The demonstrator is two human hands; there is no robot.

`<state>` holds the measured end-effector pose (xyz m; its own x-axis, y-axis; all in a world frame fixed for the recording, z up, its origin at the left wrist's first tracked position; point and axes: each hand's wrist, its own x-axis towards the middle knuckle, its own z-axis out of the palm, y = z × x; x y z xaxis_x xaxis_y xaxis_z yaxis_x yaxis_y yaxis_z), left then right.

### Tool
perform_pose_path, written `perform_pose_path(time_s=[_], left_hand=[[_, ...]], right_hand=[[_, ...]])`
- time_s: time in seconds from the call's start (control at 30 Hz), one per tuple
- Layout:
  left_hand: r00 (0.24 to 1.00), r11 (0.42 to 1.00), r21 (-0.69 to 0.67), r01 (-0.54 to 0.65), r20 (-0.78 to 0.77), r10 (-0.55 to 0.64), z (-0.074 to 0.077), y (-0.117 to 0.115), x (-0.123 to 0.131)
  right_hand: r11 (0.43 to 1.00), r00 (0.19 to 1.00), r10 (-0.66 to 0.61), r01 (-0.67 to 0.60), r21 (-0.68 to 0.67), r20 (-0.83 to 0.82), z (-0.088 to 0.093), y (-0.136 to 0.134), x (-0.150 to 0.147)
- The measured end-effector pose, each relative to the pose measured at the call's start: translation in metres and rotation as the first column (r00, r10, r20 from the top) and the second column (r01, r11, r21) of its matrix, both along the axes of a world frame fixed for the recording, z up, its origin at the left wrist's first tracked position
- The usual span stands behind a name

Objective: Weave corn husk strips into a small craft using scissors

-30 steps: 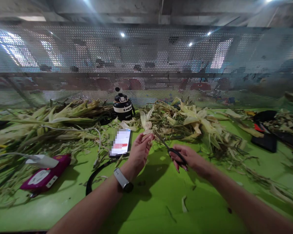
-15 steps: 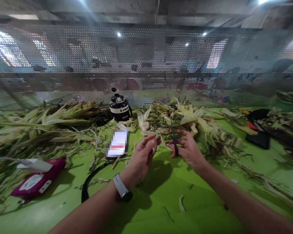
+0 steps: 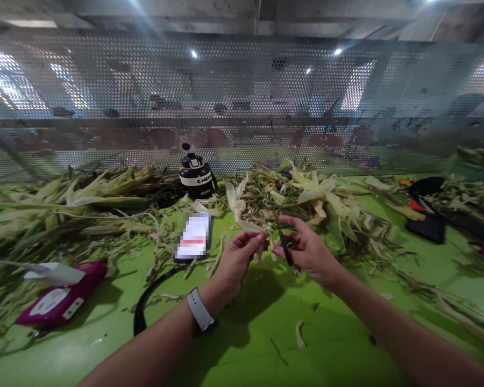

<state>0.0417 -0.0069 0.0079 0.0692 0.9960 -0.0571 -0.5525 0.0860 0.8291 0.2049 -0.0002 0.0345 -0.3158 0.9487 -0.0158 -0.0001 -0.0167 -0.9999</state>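
Note:
Over the green table, my left hand (image 3: 240,255) has its fingers pinched on a pale piece of corn husk (image 3: 260,253), partly hidden by the fingertips. A grey-strapped watch (image 3: 200,310) is on that wrist. Just to the right, my right hand (image 3: 308,250) is closed around a slim black-handled tool (image 3: 284,247), its thin end pointing up and away. Whether it is scissors or a blade I cannot make out. The tool stands close beside the husk. Beyond both hands, a pale husk bundle (image 3: 237,203) leans on a heap of husk scraps (image 3: 278,188).
A phone (image 3: 192,236) lies left of my hands, with a black bottle (image 3: 196,178) behind it. Far left are a magenta power box (image 3: 62,298) with a white charger and more husks (image 3: 100,193). A perforated screen (image 3: 242,107) closes the back. Dark objects (image 3: 425,226) lie at right.
The tool in my right hand has tilted, its thin end swinging left. Both hands remain close together around the husk, the left slightly lower. The view has shifted a little.

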Motion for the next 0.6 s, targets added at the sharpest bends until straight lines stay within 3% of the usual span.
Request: perform_pose_path(time_s=[0.3, 0.43, 0.6], left_hand=[[0.996, 0.997, 0.023, -0.067, -0.058, 0.068, -0.001, -0.003, 0.004], [0.994, 0.997, 0.072, 0.020, -0.106, -0.012, 0.002, -0.001, 0.002], [0.986, 0.985, -0.055, 0.165, -0.015, -0.166, 0.011, -0.005, -0.003]], right_hand=[[1.000, 1.000, 0.008, -0.008, 0.000, 0.022, -0.002, -0.003, -0.002], [0.998, 0.998, 0.070, -0.070, -0.008, 0.008, 0.000, -0.002, 0.000], [0.997, 0.995, -0.077, 0.076, -0.015, -0.067, 0.009, 0.004, 0.009]])
